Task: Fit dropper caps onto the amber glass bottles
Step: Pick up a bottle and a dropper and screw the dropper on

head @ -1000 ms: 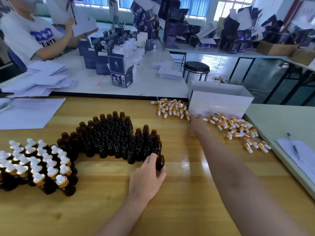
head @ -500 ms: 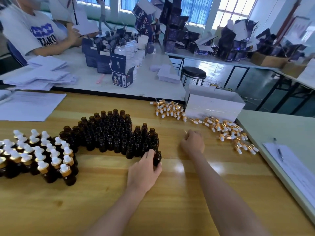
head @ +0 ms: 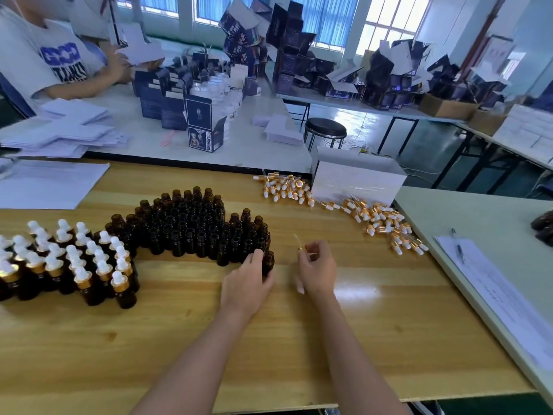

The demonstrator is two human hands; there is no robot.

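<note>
A cluster of several open amber bottles (head: 191,226) stands mid-table on the wooden table (head: 269,348). My left hand (head: 247,283) grips one amber bottle (head: 268,262) at the cluster's near right edge. My right hand (head: 317,269) pinches a dropper cap (head: 300,245) with a gold collar, its glass pipette pointing up and left, a little to the right of that bottle. Capped bottles (head: 74,265) with white bulbs stand in a group at the left. Loose dropper caps (head: 377,220) lie scattered at the right, with another pile of caps (head: 284,187) farther back.
A white box (head: 356,178) stands behind the loose caps. White paper sheets (head: 45,184) lie at the back left. On the adjoining green table (head: 478,217) to the right lie a paper form (head: 502,295) and a pen (head: 457,245). Another person (head: 54,55) sits at the far table.
My right hand came back from the loose caps holding one dropper cap and now sits close beside the bottle. My left hand stayed on that bottle.
</note>
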